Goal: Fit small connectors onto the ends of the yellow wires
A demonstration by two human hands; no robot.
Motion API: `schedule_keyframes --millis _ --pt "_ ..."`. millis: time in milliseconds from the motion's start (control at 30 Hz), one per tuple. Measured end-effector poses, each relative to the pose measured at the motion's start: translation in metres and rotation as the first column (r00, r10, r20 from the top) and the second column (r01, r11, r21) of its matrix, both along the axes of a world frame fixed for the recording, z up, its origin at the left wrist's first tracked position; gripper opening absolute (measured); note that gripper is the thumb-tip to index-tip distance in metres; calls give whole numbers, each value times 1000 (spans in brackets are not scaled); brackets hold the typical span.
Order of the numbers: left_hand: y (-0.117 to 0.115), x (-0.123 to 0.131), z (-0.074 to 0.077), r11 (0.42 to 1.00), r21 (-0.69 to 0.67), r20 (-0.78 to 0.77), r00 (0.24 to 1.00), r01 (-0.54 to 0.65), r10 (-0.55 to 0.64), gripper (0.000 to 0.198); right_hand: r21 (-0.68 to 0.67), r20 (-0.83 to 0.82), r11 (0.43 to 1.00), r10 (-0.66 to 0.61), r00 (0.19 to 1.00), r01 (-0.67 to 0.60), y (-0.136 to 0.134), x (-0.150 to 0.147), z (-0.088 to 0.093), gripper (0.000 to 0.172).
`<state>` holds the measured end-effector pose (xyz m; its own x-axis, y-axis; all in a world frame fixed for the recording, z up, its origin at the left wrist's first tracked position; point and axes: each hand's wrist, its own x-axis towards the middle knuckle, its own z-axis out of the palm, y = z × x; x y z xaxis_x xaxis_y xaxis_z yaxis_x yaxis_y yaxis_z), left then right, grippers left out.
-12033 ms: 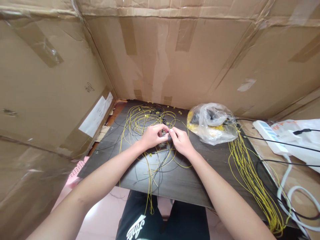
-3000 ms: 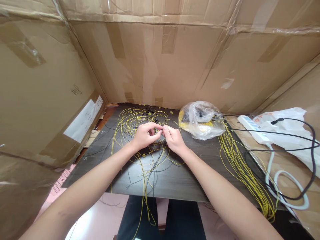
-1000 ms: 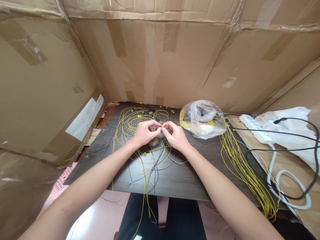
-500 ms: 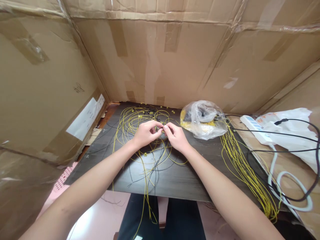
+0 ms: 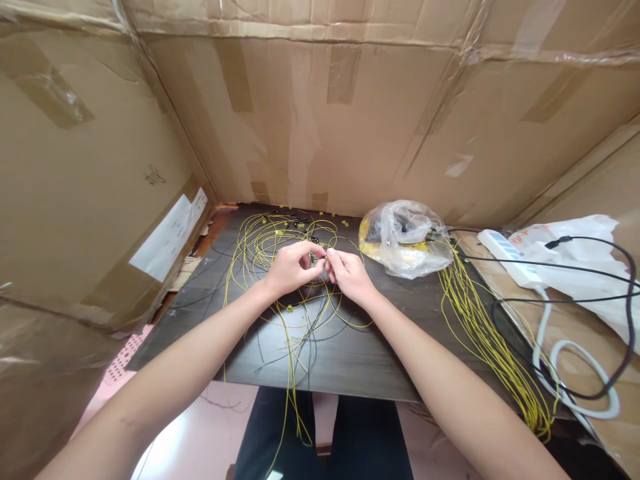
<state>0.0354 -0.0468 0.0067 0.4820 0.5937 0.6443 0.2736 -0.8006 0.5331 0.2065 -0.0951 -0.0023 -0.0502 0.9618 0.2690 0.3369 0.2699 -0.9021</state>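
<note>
Over a loose tangle of thin yellow wires (image 5: 245, 257), my left hand (image 5: 293, 269) and my right hand (image 5: 350, 272) meet fingertip to fingertip. Both are closed in a pinch, thumb against forefinger. A tiny dark and yellowish piece shows between the fingertips, too small to name. Small black parts (image 5: 301, 221) lie just beyond my hands among the wire loops. A small yellow piece (image 5: 289, 307) rests on the dark tabletop (image 5: 370, 360) nearer to me. Several wire ends hang over the front edge.
To the right sits a clear plastic bag (image 5: 407, 240) with yellow and black contents. A long bundle of yellow wires (image 5: 480, 347) trails from it. Farther right are a white power strip (image 5: 510, 257), black cables (image 5: 633, 320) and a white bag (image 5: 580, 260). Cardboard walls (image 5: 300, 120) enclose the table.
My right hand's fingers have shifted slightly, with the lower fingers showing more below the pinch. My left hand stays almost where it was. The view has moved a little.
</note>
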Motion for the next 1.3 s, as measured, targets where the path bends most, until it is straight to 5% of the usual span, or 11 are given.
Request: schedule_keyframes --millis 233,633,833,1033,1300 --pt "0 0 -1 999 -49 -16 1000 -9 8 9 28 46 1000 -14 999 13 0 3 1 60" --pt "2 -1 -1 996 -66 -38 998 -55 52 11 86 155 992 -99 983 87 -1 5 5 33" --pt "9 -3 -3 986 -64 -50 987 -155 152 12 44 293 990 117 949 -136 -9 5 13 9" --pt "12 -4 -5 983 -95 -79 986 -157 150 11 27 539 965 206 817 -262 -15 -2 15 15" --pt "10 -3 -6 987 -109 -86 991 -116 107 13 57 575 936 252 778 -346 -12 -5 10 10"
